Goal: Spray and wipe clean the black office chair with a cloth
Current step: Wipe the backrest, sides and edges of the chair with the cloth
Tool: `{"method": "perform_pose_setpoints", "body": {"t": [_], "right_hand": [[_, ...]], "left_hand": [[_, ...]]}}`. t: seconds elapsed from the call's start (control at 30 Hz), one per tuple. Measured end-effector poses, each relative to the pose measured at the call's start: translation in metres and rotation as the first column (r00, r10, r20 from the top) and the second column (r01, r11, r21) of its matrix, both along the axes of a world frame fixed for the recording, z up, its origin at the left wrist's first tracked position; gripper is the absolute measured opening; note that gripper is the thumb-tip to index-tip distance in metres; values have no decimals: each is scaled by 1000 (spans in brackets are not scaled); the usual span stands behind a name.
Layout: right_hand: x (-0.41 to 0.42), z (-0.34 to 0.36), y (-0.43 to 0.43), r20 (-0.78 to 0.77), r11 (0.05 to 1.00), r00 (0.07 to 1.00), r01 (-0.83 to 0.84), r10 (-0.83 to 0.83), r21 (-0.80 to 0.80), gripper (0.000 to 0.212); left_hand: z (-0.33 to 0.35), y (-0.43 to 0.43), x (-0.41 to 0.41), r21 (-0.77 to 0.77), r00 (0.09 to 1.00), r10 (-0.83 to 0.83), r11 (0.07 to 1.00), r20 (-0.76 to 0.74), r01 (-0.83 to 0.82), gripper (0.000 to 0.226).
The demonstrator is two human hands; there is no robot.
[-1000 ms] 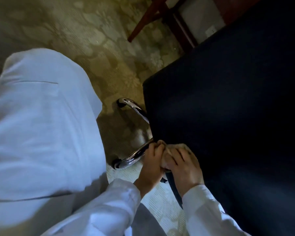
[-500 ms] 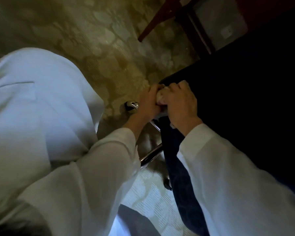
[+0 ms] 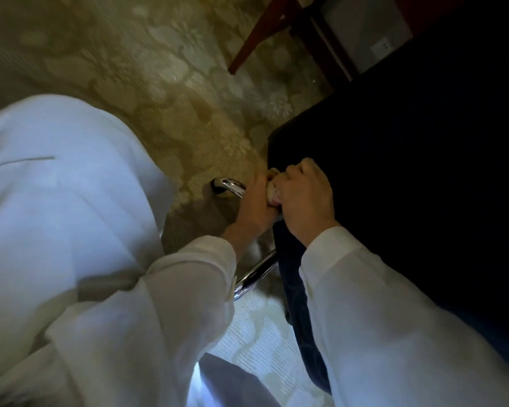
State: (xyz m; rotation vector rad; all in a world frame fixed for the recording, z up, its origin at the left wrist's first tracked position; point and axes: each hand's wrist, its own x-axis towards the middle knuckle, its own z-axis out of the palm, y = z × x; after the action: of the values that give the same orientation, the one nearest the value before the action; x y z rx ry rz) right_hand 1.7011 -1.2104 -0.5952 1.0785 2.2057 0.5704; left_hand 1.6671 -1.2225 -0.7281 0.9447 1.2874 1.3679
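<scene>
Black office chair (image 3: 409, 177) occupies 1 to 5 o'clock, cut off at the right edge, its surface detail lost in shadow. Pale cloth (image 3: 273, 191) sits bunched at the seat's left edge near centre, mostly hidden. Left hand (image 3: 254, 205) and right hand (image 3: 307, 198) both curl their fingers round it. Chrome base leg (image 3: 229, 184) shows just left of the hands. Patterned carpet (image 3: 159, 69) lies open toward 11 o'clock.

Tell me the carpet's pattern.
Olive-tan carpet with a pale floral pattern, clearest in the head view.

No readable text anywhere.
</scene>
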Motion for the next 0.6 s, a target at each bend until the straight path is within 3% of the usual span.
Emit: {"method": "perform_pose_setpoints", "body": {"t": [0.17, 0.27, 0.43, 0.6], "right_hand": [[45, 14, -70, -70, 995, 995, 71, -76, -66, 33], [81, 19, -124, -135, 1000, 991, 0, -4, -29, 45], [136, 18, -194, -225, 1000, 974, -15, 13, -7, 59], [124, 14, -182, -185, 999, 982, 35, -35, -3, 58]], "left_hand": [[17, -72, 39, -42, 994, -27, 999, -104, 22, 69], [20, -126, 68, 15, 976, -88, 996, -197, 93, 72], [30, -189, 110, 43, 983, -103, 993, -155, 111, 73], [21, -177, 99, 76, 982, -87, 992, -167, 101, 83]]}}
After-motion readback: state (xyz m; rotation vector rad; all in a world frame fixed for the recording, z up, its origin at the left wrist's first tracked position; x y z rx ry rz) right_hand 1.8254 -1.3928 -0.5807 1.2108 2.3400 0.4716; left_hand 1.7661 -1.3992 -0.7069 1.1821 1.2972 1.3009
